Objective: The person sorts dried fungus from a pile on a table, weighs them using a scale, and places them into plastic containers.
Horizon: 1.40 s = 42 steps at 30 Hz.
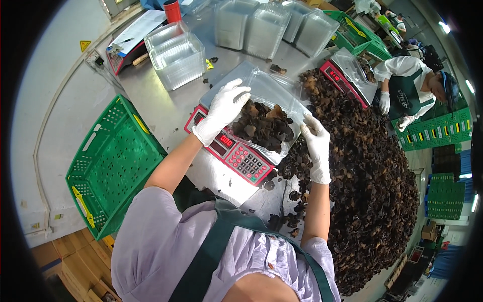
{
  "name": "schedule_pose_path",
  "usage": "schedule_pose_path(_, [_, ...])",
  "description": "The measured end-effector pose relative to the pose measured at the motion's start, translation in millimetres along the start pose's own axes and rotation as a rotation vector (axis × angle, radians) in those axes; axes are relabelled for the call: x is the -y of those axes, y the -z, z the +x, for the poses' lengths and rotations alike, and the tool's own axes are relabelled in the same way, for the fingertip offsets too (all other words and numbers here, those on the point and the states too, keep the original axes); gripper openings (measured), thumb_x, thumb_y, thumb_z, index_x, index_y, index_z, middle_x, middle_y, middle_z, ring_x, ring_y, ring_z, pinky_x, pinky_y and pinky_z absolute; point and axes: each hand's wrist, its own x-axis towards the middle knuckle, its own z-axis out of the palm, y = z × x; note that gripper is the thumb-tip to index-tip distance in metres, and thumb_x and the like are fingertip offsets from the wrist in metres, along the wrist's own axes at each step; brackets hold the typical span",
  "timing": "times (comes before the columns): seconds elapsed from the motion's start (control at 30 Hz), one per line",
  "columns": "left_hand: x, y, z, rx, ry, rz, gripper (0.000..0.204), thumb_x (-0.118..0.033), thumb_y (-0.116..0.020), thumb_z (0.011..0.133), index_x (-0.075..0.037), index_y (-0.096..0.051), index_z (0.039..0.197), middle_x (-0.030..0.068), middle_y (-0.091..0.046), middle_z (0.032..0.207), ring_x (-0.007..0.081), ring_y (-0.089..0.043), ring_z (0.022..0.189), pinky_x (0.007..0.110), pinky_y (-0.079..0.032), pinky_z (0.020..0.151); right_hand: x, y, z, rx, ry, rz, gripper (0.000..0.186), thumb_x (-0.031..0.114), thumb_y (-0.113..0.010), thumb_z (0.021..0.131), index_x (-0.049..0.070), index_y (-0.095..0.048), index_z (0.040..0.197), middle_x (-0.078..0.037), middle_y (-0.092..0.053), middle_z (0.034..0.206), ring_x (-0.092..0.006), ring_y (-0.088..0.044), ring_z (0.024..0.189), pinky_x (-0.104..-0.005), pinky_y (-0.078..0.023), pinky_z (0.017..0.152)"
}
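Around the clear rectangular plastic tray, white-gloved left hand, fingers spread, white-gloved right hand, fingers curled (pinch unclear): hold level!

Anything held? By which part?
Clear container of dark pieces: right hand at its right edge, left hand at its left side; whether either grips firmly can't be told.

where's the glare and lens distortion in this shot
Head view: black fisheye corners, with the co-worker tilted near the right rim; head view: the table glares white below the scale; head view: the ceiling lamp is blown out, and far background detail looks soft.
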Motion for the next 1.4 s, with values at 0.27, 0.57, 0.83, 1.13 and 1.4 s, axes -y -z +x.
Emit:
schedule_pose_path(0.27, [-1, 14, 13, 0.118, 0.266, -0.38, 0.029, -0.021, -0.058, 0.092, -0.008, -0.063, 0.117, 0.0103, -0.056, 0.128, 0.0181, -0.056, 0.113, 0.029, -0.045, 0.091, -30, -15, 69, 0.034, -0.187, 0.787, 0.04, 0.018, -0.056, 0.096, -0.001, -0.048, 0.13, -0.009, -0.059, 0.116, -0.0187, -0.062, 0.09, -0.0293, -0.051, 0.078])
schedule_pose_path(0.57, [-7, 27, 20, 0.085, 0.374, -0.891, 0.055, -0.045, -0.044, 0.098, -0.004, -0.047, 0.135, 0.0076, -0.052, 0.132, 0.0194, -0.049, 0.122, 0.035, -0.034, 0.105, -9, 7, 41, 0.074, 0.081, 0.719, 0.056, 0.045, -0.041, 0.099, -0.005, -0.055, 0.121, -0.015, -0.063, 0.115, -0.0256, -0.059, 0.106, -0.0388, -0.044, 0.095])
schedule_pose_path(0.83, [-31, 37, -19, -0.05, 0.094, -0.488, 0.028, -0.023, -0.063, 0.089, -0.006, -0.066, 0.111, 0.0069, -0.065, 0.106, 0.0166, -0.059, 0.098, 0.03, -0.046, 0.087, 5, -3, -11, -0.128, 0.119, 0.297, 0.034, 0.022, -0.059, 0.094, 0.001, -0.061, 0.12, -0.006, -0.066, 0.107, -0.0118, -0.059, 0.095, -0.0259, -0.046, 0.087])
schedule_pose_path(1.13, [-50, 7, 2, 0.371, -0.199, -0.028, 0.016, -0.017, -0.067, 0.08, -0.009, -0.07, 0.093, 0.0065, -0.063, 0.099, 0.0258, -0.056, 0.098, 0.036, -0.045, 0.087, 12, -22, -15, -0.068, 0.06, 0.038, 0.026, 0.013, -0.066, 0.087, 0.004, -0.066, 0.112, -0.005, -0.066, 0.103, -0.0089, -0.061, 0.081, -0.0234, -0.049, 0.075])
schedule_pose_path(1.4, [-62, 15, 21, 0.434, 0.262, -0.64, 0.014, -0.019, -0.062, 0.089, -0.006, -0.066, 0.089, -0.0022, -0.059, 0.072, 0.0045, -0.051, 0.062, 0.021, -0.039, 0.053, 21, -22, -23, -0.067, 0.072, 0.098, 0.027, 0.012, -0.067, 0.087, 0.004, -0.066, 0.112, -0.005, -0.066, 0.101, -0.0088, -0.06, 0.08, -0.0238, -0.049, 0.075])
